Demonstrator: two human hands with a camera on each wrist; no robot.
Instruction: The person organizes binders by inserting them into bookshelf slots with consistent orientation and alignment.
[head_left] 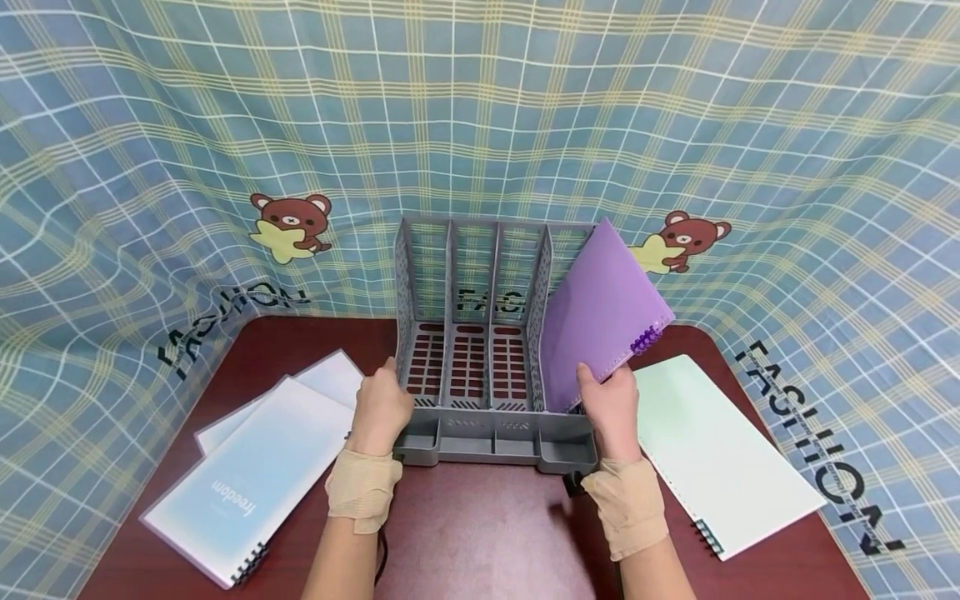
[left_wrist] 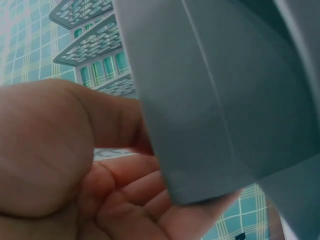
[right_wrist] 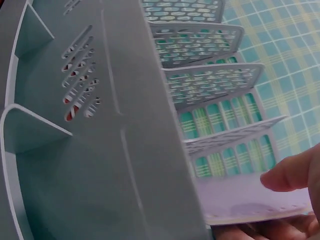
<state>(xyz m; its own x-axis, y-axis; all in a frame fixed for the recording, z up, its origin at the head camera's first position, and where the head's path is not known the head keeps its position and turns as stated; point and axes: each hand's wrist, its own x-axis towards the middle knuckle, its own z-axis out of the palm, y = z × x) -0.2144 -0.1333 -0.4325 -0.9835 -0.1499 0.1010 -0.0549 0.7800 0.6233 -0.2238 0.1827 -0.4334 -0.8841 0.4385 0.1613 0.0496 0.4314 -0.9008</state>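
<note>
A grey desk file organizer [head_left: 467, 454] stands upright in the middle of the table, with slatted dividers above and small front compartments below. My left hand [head_left: 381, 408] grips its left side; in the left wrist view the thumb and fingers [left_wrist: 125, 192] go round the grey wall. A purple spiral notebook [head_left: 603, 304] leans tilted in the rightmost slot, its purple coil facing right. My right hand [head_left: 613, 404] holds the notebook's lower edge. In the right wrist view the thumb [right_wrist: 287, 175] lies over the purple cover, with the other fingers beneath, partly hidden.
On the left, a pale blue notebook [head_left: 247, 483] marked "freedom" overlaps another pale one [head_left: 330, 377]. A pale green spiral notebook [head_left: 723, 454] lies on the right. The dark red table [head_left: 480, 533] is backed by a plaid cloth [head_left: 480, 108] with bear prints.
</note>
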